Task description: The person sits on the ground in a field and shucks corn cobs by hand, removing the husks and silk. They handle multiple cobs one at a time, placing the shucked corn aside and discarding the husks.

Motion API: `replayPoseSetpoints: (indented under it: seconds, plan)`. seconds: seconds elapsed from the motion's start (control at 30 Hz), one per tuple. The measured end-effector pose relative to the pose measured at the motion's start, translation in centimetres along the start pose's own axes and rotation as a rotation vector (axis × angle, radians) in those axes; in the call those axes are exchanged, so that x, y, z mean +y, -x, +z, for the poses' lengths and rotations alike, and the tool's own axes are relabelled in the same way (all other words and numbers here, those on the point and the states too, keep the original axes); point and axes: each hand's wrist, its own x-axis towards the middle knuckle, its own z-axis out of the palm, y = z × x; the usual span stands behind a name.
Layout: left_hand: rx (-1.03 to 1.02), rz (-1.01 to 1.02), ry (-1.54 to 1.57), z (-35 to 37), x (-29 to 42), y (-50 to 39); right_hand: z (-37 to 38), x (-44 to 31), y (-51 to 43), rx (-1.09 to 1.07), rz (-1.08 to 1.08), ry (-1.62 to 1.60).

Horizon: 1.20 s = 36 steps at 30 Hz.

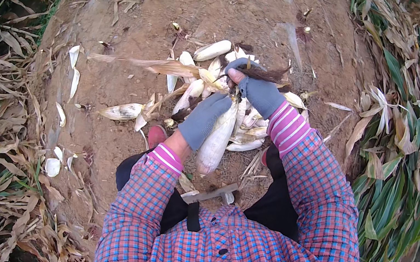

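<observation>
A maize ear [215, 144] in pale husk hangs between my knees, broad end towards me. My left hand [204, 119], in a grey work glove, holds it along its left side. At the ear's narrow upper end is my right hand [260, 91], also gloved, its thumb bare and fingers curled. Dark brown maize silk [271, 75] lies across those fingers; whether they pinch the silk or the husk tip is hard to tell. Just beyond and beneath both hands is a heap of maize ears and husks [248, 140], including a pale ear [213, 50] at its far side.
Cut maize stalks and leaves lie in long rows at left [1, 96] and right [397, 179]. Short stubs [307, 30] poke from the bare soil [164, 2]. Loose husk pieces [52, 167] lie left. A flat grey strip [213, 193] sits between my legs, near a red shoe [156, 135].
</observation>
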Motion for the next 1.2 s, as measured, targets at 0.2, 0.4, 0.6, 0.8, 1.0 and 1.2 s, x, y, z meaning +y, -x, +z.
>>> replayPoseSetpoints:
  seconds: [0.2, 0.4, 0.6, 0.8, 1.0, 1.2]
  plan:
    - [0.049, 0.049, -0.219, 0.2, -0.1, 0.0, -1.4, 0.6, -0.3, -0.073, -0.314, 0.22]
    - [-0.008, 0.09, -0.294, -0.4, -0.1, -0.1, -1.4, 0.6, -0.2, -0.149, -0.256, 0.217]
    - [-0.006, 0.242, -0.61, -1.1, -0.1, 0.1, 0.2, 0.5, 0.3, 0.069, -0.461, 0.71]
    - [0.026, 0.717, -0.997, -1.1, 0.3, 1.4, -0.2, 2.1, -0.6, 0.269, -0.598, 0.902]
    - [-0.023, 0.202, -0.269, -1.4, 2.3, 3.0, -16.5, 8.8, -2.8, 0.664, -0.186, 0.834]
    - [0.06, 0.243, -0.201, -1.4, 3.1, 2.6, -26.9, 15.4, 1.8, 0.912, 0.405, 0.88]
